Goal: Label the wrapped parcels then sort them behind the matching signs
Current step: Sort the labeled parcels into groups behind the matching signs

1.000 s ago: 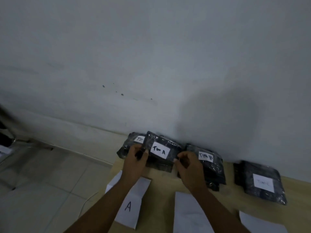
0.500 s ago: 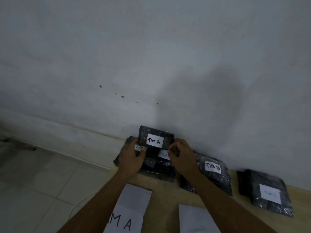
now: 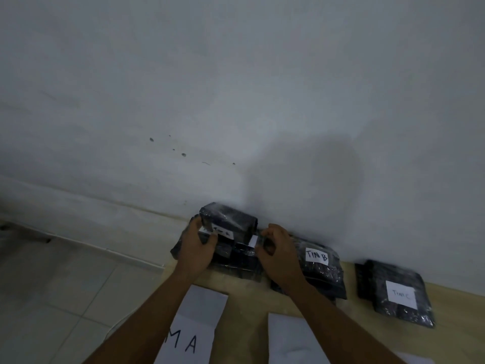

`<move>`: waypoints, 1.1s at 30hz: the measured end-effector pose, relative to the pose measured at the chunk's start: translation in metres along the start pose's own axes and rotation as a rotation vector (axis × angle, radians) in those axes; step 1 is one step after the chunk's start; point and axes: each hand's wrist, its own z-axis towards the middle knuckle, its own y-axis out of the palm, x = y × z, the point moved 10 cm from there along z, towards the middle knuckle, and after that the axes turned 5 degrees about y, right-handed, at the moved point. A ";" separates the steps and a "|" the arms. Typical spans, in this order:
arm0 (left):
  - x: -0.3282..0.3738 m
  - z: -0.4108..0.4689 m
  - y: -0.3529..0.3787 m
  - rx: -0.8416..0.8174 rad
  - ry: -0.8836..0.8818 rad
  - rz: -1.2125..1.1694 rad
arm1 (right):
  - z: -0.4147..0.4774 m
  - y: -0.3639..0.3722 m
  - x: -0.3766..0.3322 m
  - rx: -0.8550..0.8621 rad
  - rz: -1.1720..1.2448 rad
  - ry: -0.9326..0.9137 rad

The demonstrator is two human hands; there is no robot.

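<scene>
On the far left part of the wooden table (image 3: 458, 307), hard against the white wall (image 3: 236, 101), lies a pile of black wrapped parcels (image 3: 236, 261). A top parcel (image 3: 231, 219) sits on that pile, tilted up with its far edge at the wall. Its white label is partly hidden and the writing on it is too blurred to read. The left hand (image 3: 198, 248) grips the left end of this top parcel, with fingers curled over its left edge and the thumb lying across its near face. The right hand (image 3: 280, 253) is at the right edge of the pile with its fingers curled in. I cannot tell whether it pinches the wrap or holds nothing. Both forearms reach in from the near edge. Just right of the pile, partly behind the right hand, lies the parcel labelled TIN B (image 3: 324, 274). Farther right, set apart from it, lies a parcel with a faint label reading TIM C (image 3: 401, 295). On the near side of the table, in front of the pile, lies a white paper sign (image 3: 199, 327) marked with a large A, and a second white sheet (image 3: 288, 340) lies to its right between the arms. Left of the table is a pale tiled floor (image 3: 65, 285).
</scene>
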 end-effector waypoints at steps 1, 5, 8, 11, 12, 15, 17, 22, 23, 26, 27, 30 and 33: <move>-0.003 -0.001 0.000 0.001 -0.031 0.005 | -0.002 -0.001 0.000 -0.004 0.004 0.004; -0.004 -0.011 -0.004 0.053 -0.083 -0.001 | -0.011 0.004 0.006 -0.055 0.042 0.036; -0.010 -0.020 -0.005 0.069 -0.128 -0.024 | -0.020 0.009 0.010 -0.098 0.064 0.076; -0.017 -0.025 0.003 0.002 -0.146 -0.014 | -0.027 0.014 0.012 -0.133 0.071 0.107; -0.018 -0.025 0.010 -0.034 -0.148 -0.007 | -0.030 0.015 0.013 -0.145 0.074 0.118; -0.013 -0.026 0.031 -0.140 -0.180 -0.026 | -0.039 0.011 0.011 -0.160 0.089 0.128; -0.009 -0.026 0.047 -0.204 -0.182 -0.027 | -0.043 0.003 0.012 -0.150 0.068 0.134; -0.013 -0.027 0.070 -0.300 -0.194 0.004 | -0.049 -0.027 0.018 -0.105 0.039 0.143; -0.012 -0.029 0.072 -0.293 -0.201 -0.003 | -0.051 -0.033 0.020 -0.097 0.032 0.141; -0.007 -0.035 0.068 -0.255 -0.202 -0.013 | -0.056 -0.044 0.024 -0.084 0.041 0.149; -0.004 -0.038 0.066 -0.232 -0.192 -0.013 | -0.059 -0.047 0.026 -0.083 0.049 0.156; 0.015 -0.053 0.064 -0.187 -0.116 -0.022 | -0.070 -0.053 0.032 -0.087 0.099 0.183; 0.028 -0.076 0.075 -0.219 -0.062 -0.011 | -0.085 -0.060 0.040 -0.081 0.155 0.235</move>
